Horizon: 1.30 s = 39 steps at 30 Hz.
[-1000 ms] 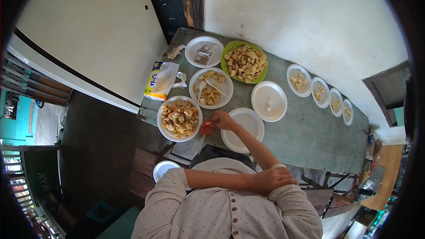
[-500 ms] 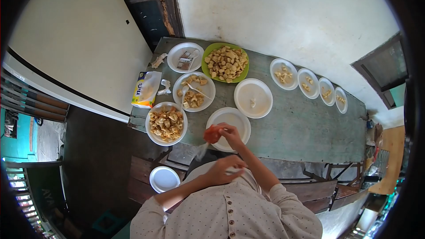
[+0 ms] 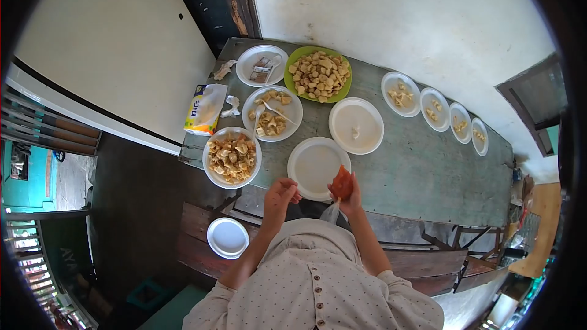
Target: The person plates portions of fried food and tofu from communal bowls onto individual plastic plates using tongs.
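Note:
In my right hand (image 3: 351, 203) is a small knotted plastic bag of red sauce (image 3: 342, 184), its clear loose end hanging down toward my lap. My left hand (image 3: 279, 200) is raised at the table edge with fingers curled and tips pinched together; whether anything small is between them I cannot make out. Between and just beyond my hands lies a bare white plate (image 3: 315, 168). Behind it to the right is another white plate (image 3: 367, 123) with a small pale piece on it.
A bowl of cut food pieces (image 3: 231, 157), a plate with forks (image 3: 293, 105), a green plate heaped with pieces (image 3: 319, 74) and a tissue pack (image 3: 205, 109) stand on the left. Several small portion plates (image 3: 400, 94) line the wall side. A white plate (image 3: 227, 238) rests on the bench.
The red sauce bag has moved right and a little lower in my right hand. My left hand has risen from my belly to the left of the bare plate. The view has shifted slightly.

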Motion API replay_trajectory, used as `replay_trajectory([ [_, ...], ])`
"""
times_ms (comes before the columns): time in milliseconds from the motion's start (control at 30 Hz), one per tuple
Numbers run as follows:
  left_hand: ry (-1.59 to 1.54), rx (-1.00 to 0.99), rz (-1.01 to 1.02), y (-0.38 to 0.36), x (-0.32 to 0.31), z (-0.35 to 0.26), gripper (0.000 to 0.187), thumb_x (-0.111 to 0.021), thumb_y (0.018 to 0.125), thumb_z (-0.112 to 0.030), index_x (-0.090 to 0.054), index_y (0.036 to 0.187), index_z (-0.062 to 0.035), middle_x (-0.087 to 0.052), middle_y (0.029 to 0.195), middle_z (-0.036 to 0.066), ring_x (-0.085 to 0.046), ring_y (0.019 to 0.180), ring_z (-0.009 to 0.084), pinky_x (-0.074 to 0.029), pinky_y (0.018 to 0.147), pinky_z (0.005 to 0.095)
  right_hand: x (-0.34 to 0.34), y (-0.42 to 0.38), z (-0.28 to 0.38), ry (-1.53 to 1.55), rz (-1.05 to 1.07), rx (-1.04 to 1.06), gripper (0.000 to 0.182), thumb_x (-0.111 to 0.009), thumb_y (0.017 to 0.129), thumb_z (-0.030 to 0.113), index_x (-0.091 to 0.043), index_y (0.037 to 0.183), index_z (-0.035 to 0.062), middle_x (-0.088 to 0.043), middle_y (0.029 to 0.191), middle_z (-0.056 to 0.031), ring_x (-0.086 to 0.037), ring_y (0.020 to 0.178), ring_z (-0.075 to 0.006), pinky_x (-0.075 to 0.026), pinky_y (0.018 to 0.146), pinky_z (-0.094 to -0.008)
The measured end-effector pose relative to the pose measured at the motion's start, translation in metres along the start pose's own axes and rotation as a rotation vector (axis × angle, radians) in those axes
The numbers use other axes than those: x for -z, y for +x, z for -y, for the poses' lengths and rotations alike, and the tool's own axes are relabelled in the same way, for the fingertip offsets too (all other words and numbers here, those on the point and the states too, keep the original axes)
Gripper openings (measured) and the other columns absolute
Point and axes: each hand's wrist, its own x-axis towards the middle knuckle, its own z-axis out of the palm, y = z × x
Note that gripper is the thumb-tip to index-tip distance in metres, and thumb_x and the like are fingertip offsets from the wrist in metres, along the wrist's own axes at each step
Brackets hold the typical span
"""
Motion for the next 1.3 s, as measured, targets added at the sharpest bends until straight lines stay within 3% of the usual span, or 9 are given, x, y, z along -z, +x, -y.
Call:
replay_trajectory([
  [100, 0.046, 0.012, 0.069, 0.007, 0.005, 0.0, 0.013, -0.05, 0.087, -0.013, -0.053, 0.095, -0.0036, -0.056, 0.076, 0.002, -0.054, 0.068, 0.0089, -0.044, 0.063, 0.0215, -0.005, 0.0, 0.0, -0.098, -0.06, 0.068, 0.037, -0.053, 0.082, 0.038, -0.048, 0.114, 0.0199, -0.056, 0.098, -0.0046, -0.055, 0.065, -0.0176, -0.043, 0.042, -0.0223],
  [200, 0.032, 0.036, 0.072, 0.017, 0.016, -0.01, 0.013, -0.05, 0.087, -0.014, -0.053, 0.095, -0.0039, -0.055, 0.076, 0.001, -0.053, 0.067, 0.0072, -0.042, 0.063, 0.0195, -0.01, 0.011, 0.005, -0.278, -0.055, 0.118, 0.035, -0.055, 0.081, 0.034, -0.049, 0.112, 0.0196, -0.057, 0.094, -0.0046, -0.055, 0.064, -0.0163, -0.042, 0.04, -0.0221],
  [233, 0.025, 0.037, 0.071, 0.023, 0.02, -0.014, 0.013, -0.05, 0.087, -0.014, -0.053, 0.095, -0.004, -0.055, 0.076, 0.001, -0.052, 0.067, 0.0072, -0.042, 0.063, 0.0195, -0.023, 0.012, 0.005, -0.337, -0.101, 0.131, 0.031, -0.056, 0.081, 0.032, -0.053, 0.107, 0.0157, -0.056, 0.083, -0.0005, -0.051, 0.059, -0.011, -0.036, 0.04, -0.0203],
  [700, 0.144, -0.005, 0.054, 0.106, 0.069, -0.041, 0.011, -0.051, 0.087, -0.012, -0.053, 0.093, -0.0033, -0.053, 0.078, 0.001, -0.052, 0.069, 0.006, -0.044, 0.064, 0.0196, -0.047, 0.07, 0.0, -0.771, -0.276, 0.247, 0.021, -0.064, 0.073, 0.015, -0.055, 0.089, 0.0048, -0.052, 0.062, -0.0034, -0.044, 0.04, -0.01, -0.03, 0.032, -0.0229],
  [933, 0.197, -0.086, 0.026, 0.109, 0.058, 0.007, 0.012, -0.052, 0.086, -0.013, -0.054, 0.092, -0.0031, -0.054, 0.078, 0.002, -0.052, 0.069, 0.0078, -0.044, 0.063, 0.0204, -0.048, 0.082, -0.001, -0.898, -0.265, 0.362, 0.018, -0.065, 0.072, 0.014, -0.059, 0.086, 0.005, -0.057, 0.069, -0.0014, -0.049, 0.052, -0.0065, -0.035, 0.041, -0.0194],
  [1033, 0.544, 0.013, 0.131, 0.101, 0.063, 0.039, 0.017, -0.057, 0.082, -0.015, -0.054, 0.093, -0.0024, -0.055, 0.079, 0.005, -0.053, 0.067, 0.0121, -0.044, 0.062, 0.0229, -0.039, 0.084, -0.01, -0.955, -0.236, 0.382, 0.02, -0.066, 0.071, 0.014, -0.059, 0.087, 0.0054, -0.059, 0.075, -0.0022, -0.054, 0.061, -0.0088, -0.041, 0.05, -0.021],
  [1100, 0.744, -0.11, 0.246, 0.102, 0.075, 0.069, 0.027, -0.061, 0.078, -0.017, -0.052, 0.099, -0.0029, -0.055, 0.08, 0.009, -0.054, 0.066, 0.0168, -0.045, 0.061, 0.0269, -0.036, 0.089, -0.014, -0.986, -0.202, 0.428, 0.021, -0.066, 0.07, 0.015, -0.059, 0.087, 0.0054, -0.06, 0.078, -0.0029, -0.056, 0.066, -0.0104, -0.044, 0.056, -0.0221],
  [1167, 0.795, -0.111, 0.19, 0.107, 0.082, 0.087, 0.031, -0.061, 0.077, -0.017, -0.051, 0.102, -0.0029, -0.055, 0.081, 0.01, -0.054, 0.067, 0.0183, -0.045, 0.062, 0.0285, -0.032, 0.089, -0.015, -1.098, -0.178, 0.413, 0.026, -0.067, 0.069, 0.016, -0.059, 0.091, 0.0043, -0.06, 0.086, -0.0045, -0.056, 0.075, -0.0111, -0.045, 0.068, -0.0227],
  [1300, 0.948, -0.106, 0.099, 0.115, 0.087, 0.113, 0.039, -0.062, 0.076, -0.018, -0.048, 0.109, -0.0022, -0.055, 0.082, 0.013, -0.055, 0.068, 0.024, -0.046, 0.064, 0.0337, -0.03, 0.087, -0.016, -1.142, -0.148, 0.412, 0.026, -0.067, 0.069, 0.017, -0.059, 0.091, 0.0043, -0.06, 0.086, -0.0045, -0.056, 0.076, -0.0123, -0.045, 0.071, -0.0243],
])
